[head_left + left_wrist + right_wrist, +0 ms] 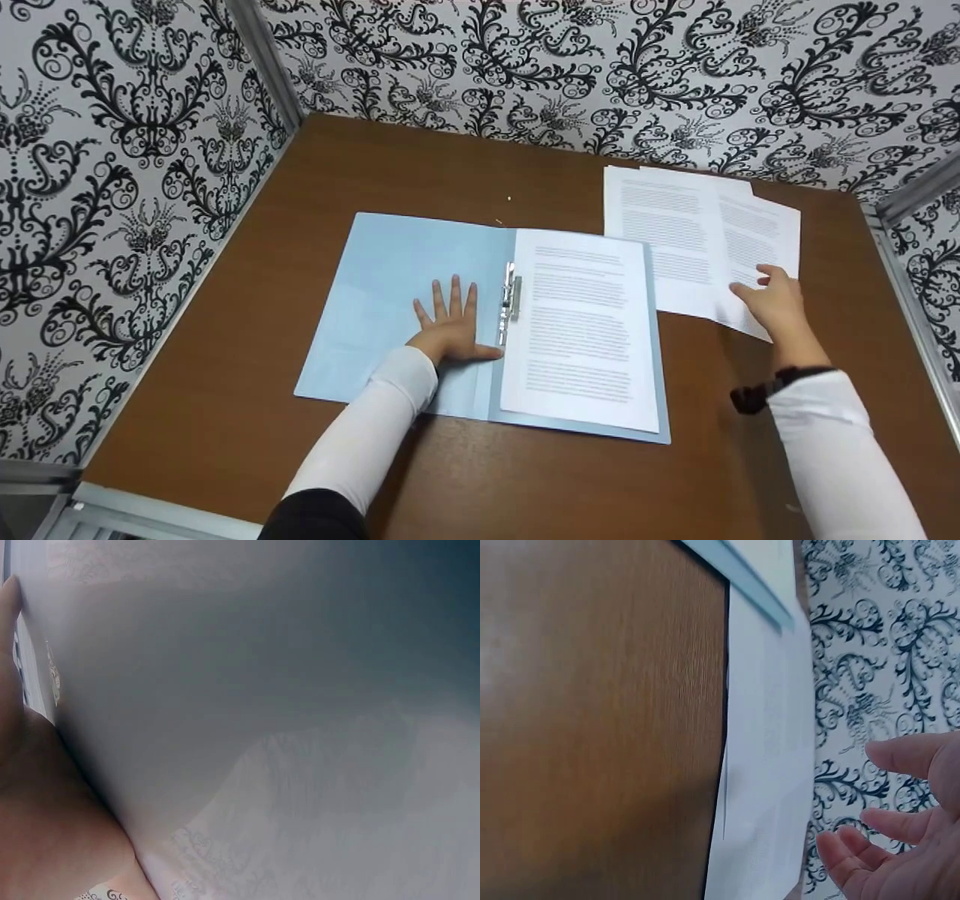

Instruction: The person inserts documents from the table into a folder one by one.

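A light blue folder (pixel 405 255) lies spread open on the brown table. My left hand (pixel 450 334) rests on its left cover with fingers spread, the thumb reaching toward the metal clip (pixel 510 296) at the spine. On the folder's right side lies a printed sheet (pixel 581 330). Loose printed papers (pixel 667 225) overlap behind and to the right of the folder. Over their right edge hovers my right hand (pixel 776 304), thumb and fingers apart and nothing between them. The right wrist view shows the same hand (pixel 900 825) beside the papers (pixel 769 742).
The brown table (pixel 225 360) is bounded by patterned wall panels (pixel 487 67) at the back and sides. Tiny white specks (pixel 509 199) lie behind the folder. A dark band (pixel 772 388) circles the right wrist. The left wrist view is mostly blurred folder surface.
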Available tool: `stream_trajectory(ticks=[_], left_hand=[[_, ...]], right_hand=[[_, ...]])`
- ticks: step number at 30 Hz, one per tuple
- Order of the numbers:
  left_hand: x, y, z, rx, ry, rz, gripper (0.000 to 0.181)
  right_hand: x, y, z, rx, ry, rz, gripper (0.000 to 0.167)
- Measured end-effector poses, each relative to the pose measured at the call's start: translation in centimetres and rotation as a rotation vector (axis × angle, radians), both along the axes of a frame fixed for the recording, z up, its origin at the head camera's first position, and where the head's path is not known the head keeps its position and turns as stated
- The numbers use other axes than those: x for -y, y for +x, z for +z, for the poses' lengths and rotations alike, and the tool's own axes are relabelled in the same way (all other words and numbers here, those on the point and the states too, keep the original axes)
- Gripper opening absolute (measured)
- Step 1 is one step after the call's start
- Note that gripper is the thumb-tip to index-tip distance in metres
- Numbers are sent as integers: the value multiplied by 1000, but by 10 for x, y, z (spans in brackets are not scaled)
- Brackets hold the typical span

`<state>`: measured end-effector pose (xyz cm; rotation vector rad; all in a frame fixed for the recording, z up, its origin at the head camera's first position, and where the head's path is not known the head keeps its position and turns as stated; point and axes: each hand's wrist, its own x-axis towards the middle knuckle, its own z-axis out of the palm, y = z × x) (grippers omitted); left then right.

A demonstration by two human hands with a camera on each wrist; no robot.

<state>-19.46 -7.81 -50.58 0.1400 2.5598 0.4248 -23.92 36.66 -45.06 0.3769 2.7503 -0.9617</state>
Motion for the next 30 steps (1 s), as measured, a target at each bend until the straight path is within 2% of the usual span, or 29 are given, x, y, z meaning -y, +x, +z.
stream_trajectory(ticks=[5, 9, 14, 19, 26, 30], left_hand=[[1, -1, -2, -6, -7, 7, 123], [0, 1, 0, -12, -6, 10, 123], [1, 0, -1, -13, 5, 0, 123], [2, -6, -7, 8, -2, 1, 123], [1, -4, -5, 20, 3, 6, 123], [0, -2, -3, 8, -2, -2, 122]], right_hand=[[2, -27, -8, 122, 43, -5, 78], [5, -37, -19, 174, 125, -1, 82], [11, -40, -29, 169, 232, 29, 90], [15, -41, -32, 154, 274, 40, 95], [14, -39, -34, 181, 214, -14, 99], [12, -38, -37, 182, 218, -7, 103]])
